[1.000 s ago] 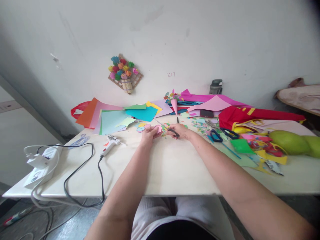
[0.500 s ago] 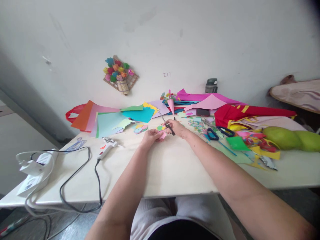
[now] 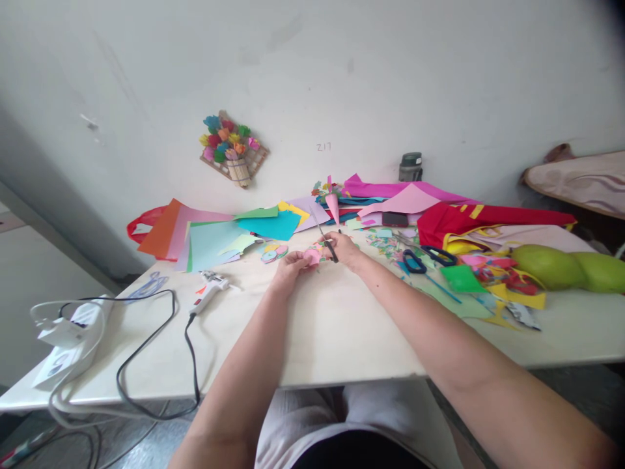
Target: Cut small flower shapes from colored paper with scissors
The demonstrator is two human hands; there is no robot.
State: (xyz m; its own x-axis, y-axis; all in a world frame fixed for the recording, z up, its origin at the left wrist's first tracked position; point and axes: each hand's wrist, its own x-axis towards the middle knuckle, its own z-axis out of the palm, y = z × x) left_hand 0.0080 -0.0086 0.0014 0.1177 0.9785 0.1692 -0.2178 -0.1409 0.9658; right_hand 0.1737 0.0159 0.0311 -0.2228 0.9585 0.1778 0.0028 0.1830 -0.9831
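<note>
My left hand (image 3: 291,267) pinches a small piece of pink paper (image 3: 312,256) above the middle of the table. Just to its right, my right hand (image 3: 342,249) is closed around a pair of scissors (image 3: 331,249) with dark handles, the blades pointing up and away to the left. Small coloured paper cut-outs (image 3: 274,252) lie beyond my left hand. Past my right hand is a scatter of paper scraps (image 3: 383,243). My fingers partly cover the scissor handles.
A glue gun (image 3: 209,292) with a black cord lies left, near a white power strip (image 3: 73,342). Coloured paper sheets (image 3: 209,241) spread along the back. A second pair of scissors (image 3: 415,262), a green square (image 3: 459,279) and a red cloth (image 3: 454,225) are at the right.
Both hands have shifted slightly left. The pink paper has turned and shows more of its surface, and the scissors have tilted a little more upright.
</note>
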